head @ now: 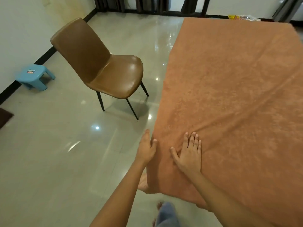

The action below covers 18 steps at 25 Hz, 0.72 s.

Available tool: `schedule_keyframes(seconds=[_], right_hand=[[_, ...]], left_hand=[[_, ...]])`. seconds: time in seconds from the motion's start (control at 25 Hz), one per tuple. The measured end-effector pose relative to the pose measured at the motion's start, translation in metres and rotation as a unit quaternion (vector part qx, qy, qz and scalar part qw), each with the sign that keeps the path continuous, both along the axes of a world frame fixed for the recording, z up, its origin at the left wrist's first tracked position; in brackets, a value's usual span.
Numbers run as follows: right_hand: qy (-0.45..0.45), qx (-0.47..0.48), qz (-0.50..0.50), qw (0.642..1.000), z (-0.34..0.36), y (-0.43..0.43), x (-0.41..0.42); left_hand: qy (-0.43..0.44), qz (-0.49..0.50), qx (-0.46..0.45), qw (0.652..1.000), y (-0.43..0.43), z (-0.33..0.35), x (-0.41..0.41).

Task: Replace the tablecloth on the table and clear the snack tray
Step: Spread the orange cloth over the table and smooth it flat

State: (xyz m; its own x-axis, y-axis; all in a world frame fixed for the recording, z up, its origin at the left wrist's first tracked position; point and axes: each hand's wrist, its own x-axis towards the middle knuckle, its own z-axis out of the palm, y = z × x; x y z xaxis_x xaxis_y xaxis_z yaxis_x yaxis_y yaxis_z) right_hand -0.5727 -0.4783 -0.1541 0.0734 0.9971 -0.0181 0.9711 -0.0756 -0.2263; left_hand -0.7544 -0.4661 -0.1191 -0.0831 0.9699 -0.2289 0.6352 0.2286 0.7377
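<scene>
A person smooths an orange-brown tablecloth (237, 82) over the surface, which the cloth hides completely. The right hand (189, 152) lies flat on the fabric with fingers straight and spread, pressing near the corner at 6 o'clock. The left hand (146, 149) sits at the cloth's left edge, at 9 o'clock from the right; its thumb rests on top while the fingers drop over the side, and whether they pinch the hem cannot be told.

The step in hand appears to be settling the fresh cloth: creases fan out from the pressing palm toward 2 o'clock. The next move likely calls for a flat sweep outward and a tug at the overhang to even the drape.

The cloth looks soft and napped, like velour, with faint mottling. A tan leatherette chair (101, 63), moulded shell on thin black legs, stands at 10 o'clock on glossy tile. A pale blue plastic stool (35, 76) sits by the wall. No snack tray is clearly visible; packets (241, 17) lie beyond the far edge at 12 o'clock.
</scene>
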Motion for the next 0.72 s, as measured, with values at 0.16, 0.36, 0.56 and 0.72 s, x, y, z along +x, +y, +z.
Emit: schedule_keyframes(seconds=[0.16,0.36,0.56,0.72], right_hand=[[-0.007,0.004,0.009,1.000,-0.005,0.002,0.002],[-0.013,-0.007,0.004,1.000,-0.010,0.004,0.002],[-0.011,-0.033,-0.008,0.999,-0.005,0.004,0.001],[-0.006,-0.049,-0.007,0.999,0.000,0.003,0.000]], left_hand=[[0.005,-0.129,-0.020,0.991,0.050,-0.011,0.021],[-0.274,0.106,-0.222,0.930,0.079,-0.029,0.006],[-0.276,0.029,-0.401,0.873,0.091,-0.020,-0.019],[-0.298,-0.022,-0.393,0.870,0.114,-0.021,-0.025]])
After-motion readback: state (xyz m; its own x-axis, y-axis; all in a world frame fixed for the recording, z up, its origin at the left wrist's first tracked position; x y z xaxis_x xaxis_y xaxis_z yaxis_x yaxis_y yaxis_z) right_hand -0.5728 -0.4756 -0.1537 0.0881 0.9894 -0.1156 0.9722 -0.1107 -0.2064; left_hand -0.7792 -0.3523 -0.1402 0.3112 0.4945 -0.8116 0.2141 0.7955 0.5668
